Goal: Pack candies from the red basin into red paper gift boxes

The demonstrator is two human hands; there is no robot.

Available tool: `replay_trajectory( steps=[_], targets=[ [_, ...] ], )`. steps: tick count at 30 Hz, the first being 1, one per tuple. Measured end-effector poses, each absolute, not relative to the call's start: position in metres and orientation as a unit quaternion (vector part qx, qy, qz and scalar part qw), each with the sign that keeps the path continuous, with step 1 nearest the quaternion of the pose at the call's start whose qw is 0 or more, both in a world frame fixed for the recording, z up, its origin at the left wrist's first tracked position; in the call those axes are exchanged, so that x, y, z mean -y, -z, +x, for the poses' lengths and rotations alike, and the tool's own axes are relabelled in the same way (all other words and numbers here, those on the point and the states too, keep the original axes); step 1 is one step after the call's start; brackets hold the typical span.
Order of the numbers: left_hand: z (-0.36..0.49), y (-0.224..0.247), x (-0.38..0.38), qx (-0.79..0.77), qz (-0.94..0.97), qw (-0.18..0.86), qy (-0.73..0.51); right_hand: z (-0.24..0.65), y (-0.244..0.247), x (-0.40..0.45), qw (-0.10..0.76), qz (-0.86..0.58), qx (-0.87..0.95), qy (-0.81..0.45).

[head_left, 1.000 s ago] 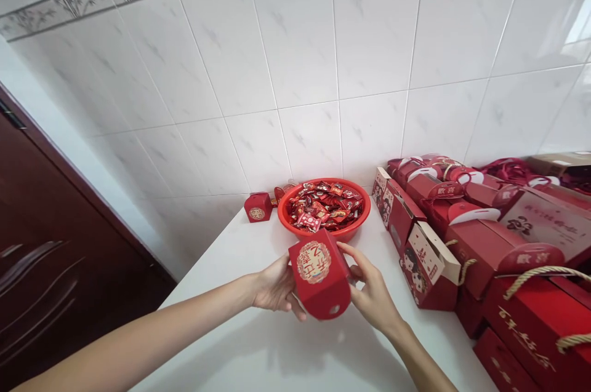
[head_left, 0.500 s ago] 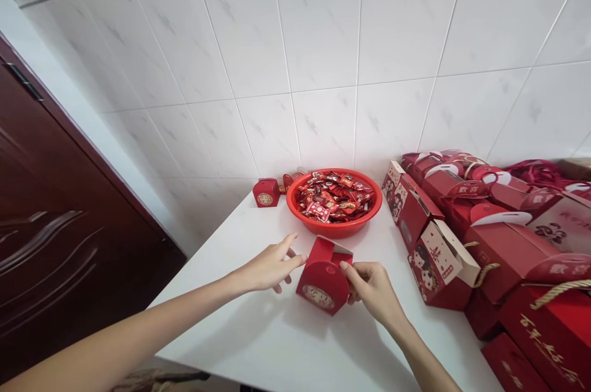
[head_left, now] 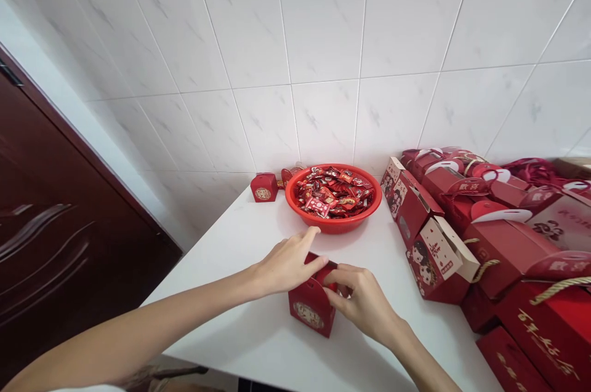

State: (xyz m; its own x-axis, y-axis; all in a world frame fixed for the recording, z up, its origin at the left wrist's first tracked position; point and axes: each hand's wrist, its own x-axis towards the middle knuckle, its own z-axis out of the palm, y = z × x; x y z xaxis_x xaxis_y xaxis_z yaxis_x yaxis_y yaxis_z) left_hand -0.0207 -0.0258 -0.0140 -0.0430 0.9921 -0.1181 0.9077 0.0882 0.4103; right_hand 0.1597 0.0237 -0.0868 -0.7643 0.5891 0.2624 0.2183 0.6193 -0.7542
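A small red gift box [head_left: 310,313] with a pale round emblem on its front stands upright on the white table [head_left: 221,318]. My left hand [head_left: 290,261] reaches over its top from the left, with the thumb on the top edge and other fingers partly hidden behind. From the right, my right hand [head_left: 364,300] pinches the upper right edge with thumb and fingers. The top flaps are partly covered by both hands. Just beyond the box sits a red plastic basin [head_left: 332,227] full of wrapped candies [head_left: 344,192].
Another small red box [head_left: 264,188] stands at the table's far left corner. Many larger red gift boxes [head_left: 503,250], some with rope handles, are packed along the right side. A tiled wall [head_left: 323,23] backs the table, and a dark red door [head_left: 60,226] is at left.
The red box has gone from tilted to upright and come slightly nearer. My left hand has moved right onto its top, and my right hand has shifted on its right edge.
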Motion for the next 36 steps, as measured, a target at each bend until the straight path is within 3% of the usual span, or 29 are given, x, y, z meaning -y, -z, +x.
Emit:
replay_trajectory(
  steps=[6, 11, 19, 24, 36],
  targets=[
    [-0.029, 0.02, 0.025, -0.68, 0.71, 0.135, -0.124, 0.144, 0.071, -0.012, 0.112, -0.219, 0.944, -0.221],
    [-0.036, 0.018, 0.024, -0.651, 0.722, 0.199, -0.123, 0.126, 0.072, -0.008, 0.078, -0.245, 0.955, -0.149],
    [-0.039, 0.0, 0.022, -0.655, 0.707, 0.23, -0.138, 0.133, 0.07, -0.001, 0.108, -0.249, 0.939, -0.212],
    [-0.037, -0.005, 0.021, -0.611, 0.742, 0.265, -0.076, 0.141, 0.072, 0.0, 0.168, -0.28, 0.9, -0.29],
    [-0.033, 0.005, 0.006, -0.676, 0.69, 0.241, -0.097, 0.164, 0.081, -0.043, 0.278, -0.306, 0.779, -0.471]
  ],
)
